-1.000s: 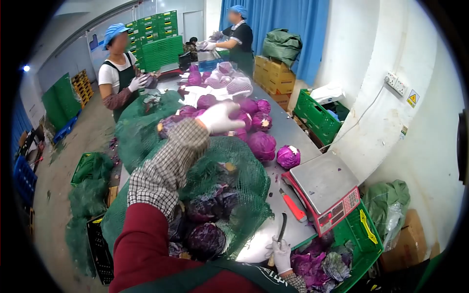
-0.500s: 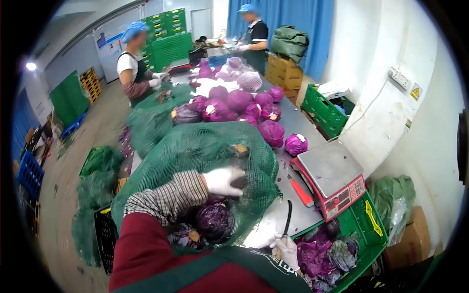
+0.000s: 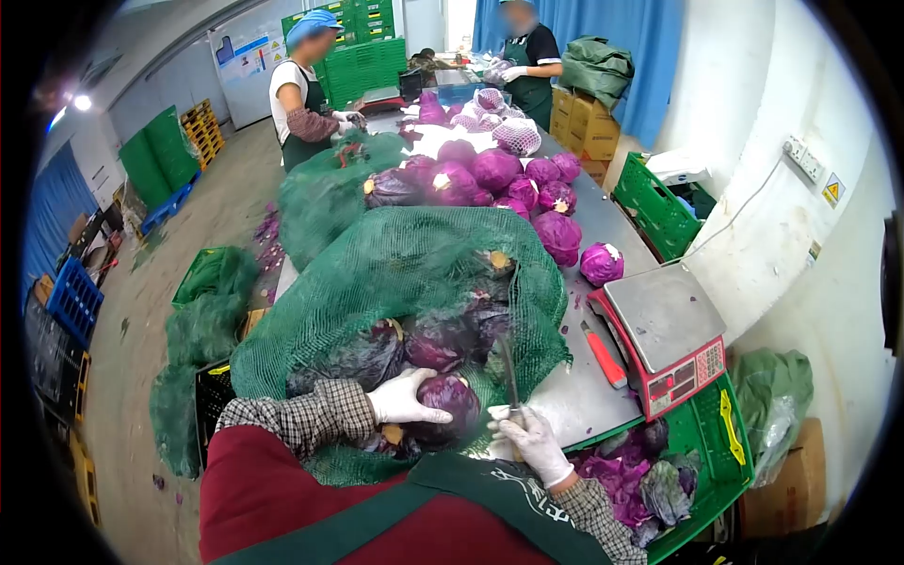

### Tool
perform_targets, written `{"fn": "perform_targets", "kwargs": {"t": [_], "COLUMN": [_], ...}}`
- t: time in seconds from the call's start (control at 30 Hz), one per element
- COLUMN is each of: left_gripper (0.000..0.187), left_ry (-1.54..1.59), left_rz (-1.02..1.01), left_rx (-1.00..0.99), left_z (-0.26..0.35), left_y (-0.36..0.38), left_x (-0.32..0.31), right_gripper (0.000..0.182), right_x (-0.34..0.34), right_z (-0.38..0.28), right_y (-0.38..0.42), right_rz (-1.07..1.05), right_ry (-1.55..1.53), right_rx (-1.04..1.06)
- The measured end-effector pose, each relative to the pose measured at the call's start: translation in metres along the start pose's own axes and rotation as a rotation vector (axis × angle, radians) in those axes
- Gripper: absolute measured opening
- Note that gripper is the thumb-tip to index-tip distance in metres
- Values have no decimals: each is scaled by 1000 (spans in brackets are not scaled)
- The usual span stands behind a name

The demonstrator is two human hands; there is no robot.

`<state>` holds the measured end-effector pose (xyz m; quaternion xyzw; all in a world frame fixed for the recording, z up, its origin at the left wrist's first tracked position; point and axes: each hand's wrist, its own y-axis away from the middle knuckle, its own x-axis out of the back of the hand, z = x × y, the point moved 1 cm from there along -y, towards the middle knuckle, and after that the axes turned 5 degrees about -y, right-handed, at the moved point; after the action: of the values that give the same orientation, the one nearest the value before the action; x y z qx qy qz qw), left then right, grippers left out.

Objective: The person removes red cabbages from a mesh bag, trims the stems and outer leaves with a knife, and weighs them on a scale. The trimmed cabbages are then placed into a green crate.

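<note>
Clasping a purple cabbage at the green mesh bag, the left hand curves around it. The right hand grips a knife, blade up.

Left hand on dark cabbage at green net bag; right hand grips knife, blade up. Red-edged scale on worktop.

Knife blurred, handle partly hidden by right hand; scale digits unreadable; far co-worker cut off at top.
</note>
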<state>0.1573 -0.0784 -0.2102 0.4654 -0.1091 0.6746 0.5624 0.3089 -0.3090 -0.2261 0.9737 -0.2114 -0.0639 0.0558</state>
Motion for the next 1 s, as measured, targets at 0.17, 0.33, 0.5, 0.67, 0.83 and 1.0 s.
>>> {"fn": "perform_targets", "kwargs": {"t": [0.17,0.33,0.5,0.67,0.83,1.0], "left_gripper": [119,99,103,110,112,121], "left_ry": [408,698,520,-9,-175,-338], "left_rz": [-240,-210,45,78,-120,-178], "left_rx": [119,166,-422,-933,-881,-788], "left_z": [-8,-10,52,164,179,181], "left_y": [-40,-37,2,-16,-87,-96], "left_x": [-9,-9,65,56,-65,-97], "right_gripper": [31,31,24,13,23,28], "right_x": [-2,3,35,47,57,26], "right_z": [48,32,17,1,58,79], "right_y": [-22,-4,42,71,122,160], "right_rz": [44,72,318,723,1002,1021], "right_ry": [-137,-311,-382,-333,47,106], "right_rx": [-160,-122,114,337,151,95]}}
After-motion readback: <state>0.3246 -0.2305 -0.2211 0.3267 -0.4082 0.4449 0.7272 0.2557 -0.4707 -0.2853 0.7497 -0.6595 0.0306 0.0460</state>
